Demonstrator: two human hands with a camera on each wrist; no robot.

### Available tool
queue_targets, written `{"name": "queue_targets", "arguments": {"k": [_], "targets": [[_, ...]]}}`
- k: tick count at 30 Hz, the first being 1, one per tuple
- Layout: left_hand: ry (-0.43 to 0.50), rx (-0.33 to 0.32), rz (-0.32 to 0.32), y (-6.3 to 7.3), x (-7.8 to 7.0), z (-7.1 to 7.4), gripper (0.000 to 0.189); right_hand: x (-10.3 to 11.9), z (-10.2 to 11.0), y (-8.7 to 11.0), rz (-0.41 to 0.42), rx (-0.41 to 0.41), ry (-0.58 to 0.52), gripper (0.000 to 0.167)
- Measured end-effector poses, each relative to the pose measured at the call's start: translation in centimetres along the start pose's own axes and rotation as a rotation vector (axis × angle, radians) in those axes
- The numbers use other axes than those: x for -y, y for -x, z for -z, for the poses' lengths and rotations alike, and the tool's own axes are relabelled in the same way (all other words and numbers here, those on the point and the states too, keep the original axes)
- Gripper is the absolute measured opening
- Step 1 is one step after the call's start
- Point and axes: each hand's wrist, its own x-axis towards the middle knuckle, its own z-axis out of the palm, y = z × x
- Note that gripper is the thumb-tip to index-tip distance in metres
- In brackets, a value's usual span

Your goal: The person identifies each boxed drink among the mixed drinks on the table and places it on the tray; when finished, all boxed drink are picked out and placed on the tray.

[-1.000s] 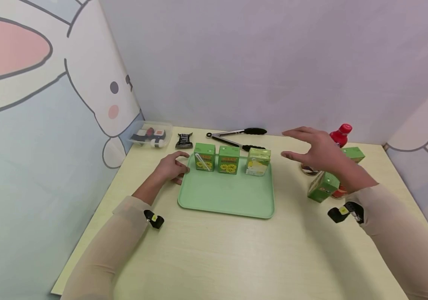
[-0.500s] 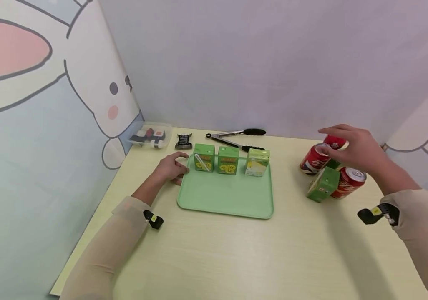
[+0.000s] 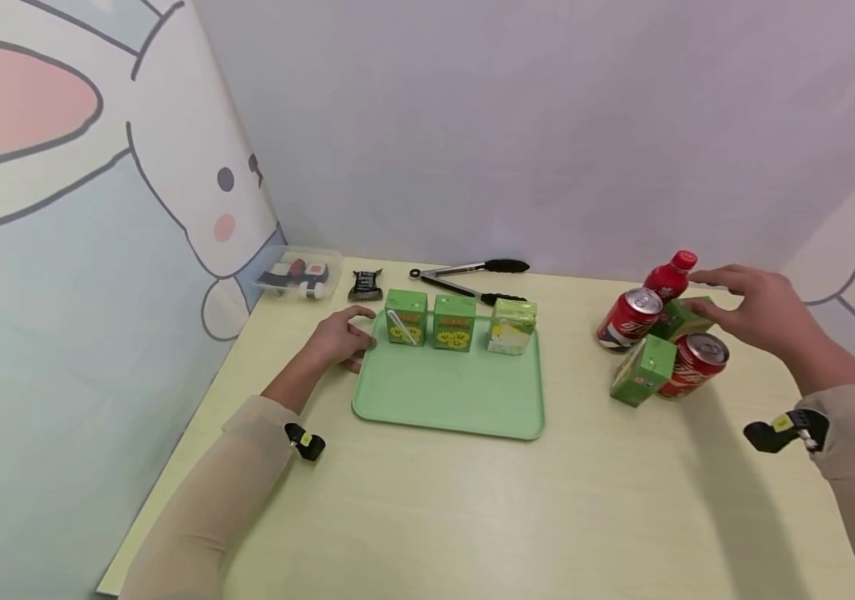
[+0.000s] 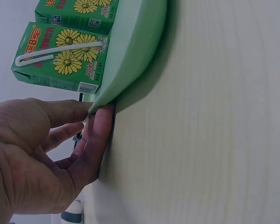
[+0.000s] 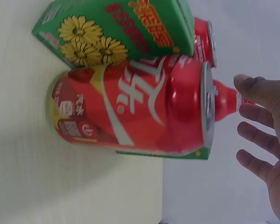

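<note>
My left hand pinches the left rim of a green tray, thumb above and fingers beneath in the left wrist view. Along the tray's back edge stand three drink cartons: two dark green ones with yellow flowers and a lighter one. At the right, my right hand hovers with fingers spread, holding nothing. Its thumb and fingertips are right over a green carton standing between a red bottle and a cola can. In the right wrist view that can mostly hides this carton.
Another cola can and a tilted-looking green carton stand close in the same cluster. Behind the tray lie metal tongs with black grips and a small black packet. A clear plastic box of sushi-like pieces sits back left.
My right hand has moved right, from beside the tray, across the cans, to above the green carton at the back of the cluster. My left hand stays on the tray rim.
</note>
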Motion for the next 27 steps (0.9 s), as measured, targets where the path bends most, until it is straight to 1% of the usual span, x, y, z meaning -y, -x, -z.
{"name": "queue_targets", "arguments": {"k": [6,12,19,22,27], "targets": [[0.008,-0.004,-0.006,0.1,-0.2,0.0,0.059,-1.4,-0.4,0.3,-0.009,0.040,0.029,0.044],[0.004,-0.006,-0.013,0.2,-0.4,0.0,0.059,-2.6,-1.1,0.4,0.018,0.070,0.027,0.046],[-0.005,-0.013,-0.014,0.4,-0.3,0.1,0.059,-2.9,-1.5,0.6,0.039,0.106,-0.004,0.045],[-0.001,-0.017,-0.010,0.4,-0.3,0.0,0.059,-3.0,-1.7,0.7,0.057,0.108,-0.007,0.049],[0.003,-0.008,0.001,0.2,0.0,0.0,0.059,-3.3,-2.5,0.8,0.054,0.103,-0.013,0.055]]}}
